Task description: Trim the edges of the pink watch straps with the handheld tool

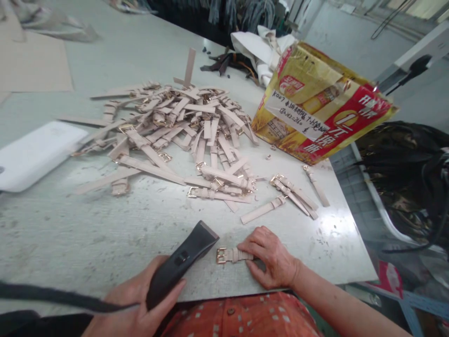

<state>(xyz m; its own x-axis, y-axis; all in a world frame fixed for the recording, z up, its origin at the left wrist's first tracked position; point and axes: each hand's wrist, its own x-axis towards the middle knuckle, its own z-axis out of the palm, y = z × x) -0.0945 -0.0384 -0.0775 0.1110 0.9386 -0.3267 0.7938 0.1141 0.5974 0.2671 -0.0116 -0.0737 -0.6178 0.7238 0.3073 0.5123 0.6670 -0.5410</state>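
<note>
My left hand [133,299] is wrapped round a black electric hair clipper [180,257], its blade end tilted up toward the pile. Just right of the clipper, a short beige buckle strap [233,255] lies on the table with its gold buckle pointing left. My right hand [271,260] has its fingers closed over the strap's other end, hiding that part. A gap separates the clipper from the buckle. Ahead of both hands spreads a heap of similar beige straps [228,117] with gold buckles. A few loose straps [294,194] lie beyond my right hand.
A yellow and red cardboard box [291,112] with a handwritten label stands at the right back. A white case-like object [38,154] lies at the left. Beige sheets [35,65], dark scraps [228,63] and a dark cord [63,297] are also around. The table edge [354,224] slopes along the right.
</note>
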